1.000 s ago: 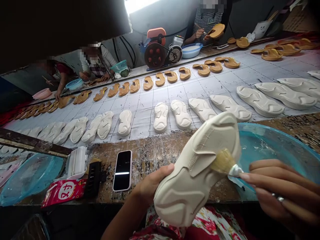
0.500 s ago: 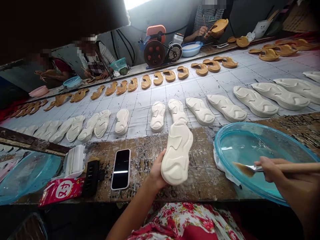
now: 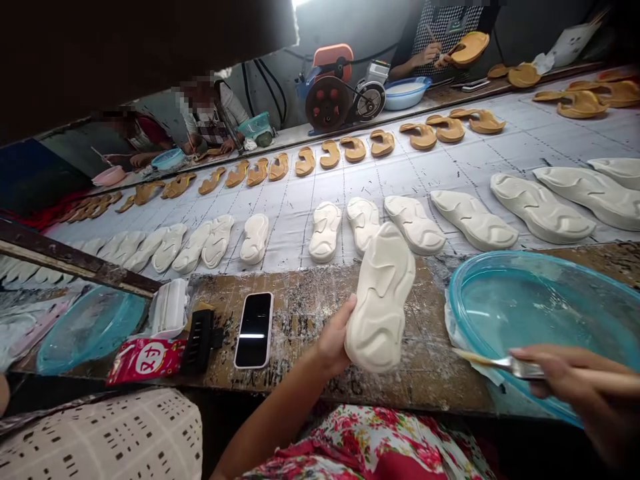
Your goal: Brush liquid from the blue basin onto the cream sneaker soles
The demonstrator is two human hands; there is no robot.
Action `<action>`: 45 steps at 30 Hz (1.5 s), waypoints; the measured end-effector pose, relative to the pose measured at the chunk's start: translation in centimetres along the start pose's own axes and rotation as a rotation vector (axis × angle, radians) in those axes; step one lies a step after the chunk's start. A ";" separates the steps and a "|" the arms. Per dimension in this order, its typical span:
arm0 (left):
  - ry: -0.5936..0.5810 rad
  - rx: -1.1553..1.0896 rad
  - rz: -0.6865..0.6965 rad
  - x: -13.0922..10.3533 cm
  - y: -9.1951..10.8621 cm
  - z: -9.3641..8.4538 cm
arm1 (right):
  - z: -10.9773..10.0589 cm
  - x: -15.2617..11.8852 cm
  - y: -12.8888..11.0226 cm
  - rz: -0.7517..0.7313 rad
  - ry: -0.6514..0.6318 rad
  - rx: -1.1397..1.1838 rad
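Note:
My left hand [image 3: 336, 339] grips a cream-white shoe sole [image 3: 383, 300] by its left edge, tilted up above the bench with its moulded face towards me. My right hand [image 3: 575, 380] is closed on the wooden handle of a flat paintbrush [image 3: 520, 367]. The brush's bristles point left, over the near left rim of a turquoise basin [image 3: 460, 293] holding liquid, apart from the sole. Beyond the held sole, more white soles [image 3: 325, 233] lie in a row on a white cloth [image 3: 290, 200].
A phone [image 3: 254, 330], a black hair clip [image 3: 199, 343] and a red packet [image 3: 147, 360] lie on the bench at left, near another basin [image 3: 90, 327]. Tan soles [image 3: 330, 153] line the conveyor's far side. Co-workers sit opposite, beside a motor [image 3: 370, 97]. A person's patterned cloth shows lower left.
The brush has moved from over the basin's liquid to its near left rim. The held sole sits farther right in view. The camera has turned left, bringing the patterned cloth into view.

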State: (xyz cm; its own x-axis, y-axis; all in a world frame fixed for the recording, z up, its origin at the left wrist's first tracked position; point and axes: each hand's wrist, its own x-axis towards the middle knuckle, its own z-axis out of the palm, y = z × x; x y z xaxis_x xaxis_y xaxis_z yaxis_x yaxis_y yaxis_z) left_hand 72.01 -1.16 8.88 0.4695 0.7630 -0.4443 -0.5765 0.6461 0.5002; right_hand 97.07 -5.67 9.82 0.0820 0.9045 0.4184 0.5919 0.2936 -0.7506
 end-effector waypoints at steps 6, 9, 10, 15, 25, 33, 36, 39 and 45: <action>-0.158 0.118 -0.020 -1.5 0.3 3.0 | 3.1 2.5 -7.5 -0.419 -0.239 0.362; -0.143 0.148 -0.007 -2.2 0.5 3.8 | 2.8 4.0 -7.6 -0.535 -0.375 0.386; -0.123 0.169 0.007 -2.4 0.5 3.9 | 2.6 4.2 -7.4 -0.520 -0.358 0.381; -0.062 0.254 0.059 -3.0 0.6 4.1 | 1.8 3.9 -7.2 -0.451 -0.201 0.287; -0.059 0.526 0.247 -2.4 0.3 4.8 | 1.7 2.8 -7.2 -0.442 -0.095 0.296; 0.078 0.715 0.373 -3.5 0.3 6.2 | 0.9 3.6 -7.4 -0.784 -0.330 0.186; 0.086 0.496 0.386 -2.7 -0.1 6.4 | 0.7 2.9 -7.8 -0.725 -0.413 0.156; 0.043 0.187 0.258 -2.0 -0.2 6.7 | 0.6 2.9 -7.4 -0.761 -0.404 0.180; -0.058 -0.111 0.030 -1.5 0.3 6.9 | -0.9 3.4 -4.5 -0.661 -0.322 0.244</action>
State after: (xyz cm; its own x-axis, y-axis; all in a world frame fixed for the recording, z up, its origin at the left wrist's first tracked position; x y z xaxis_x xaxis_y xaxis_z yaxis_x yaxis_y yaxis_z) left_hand 75.79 -1.98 14.81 0.4869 0.7839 -0.3853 -0.6599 0.6191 0.4256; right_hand 95.46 -4.19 15.08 -0.4858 0.5520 0.6777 0.2405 0.8298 -0.5035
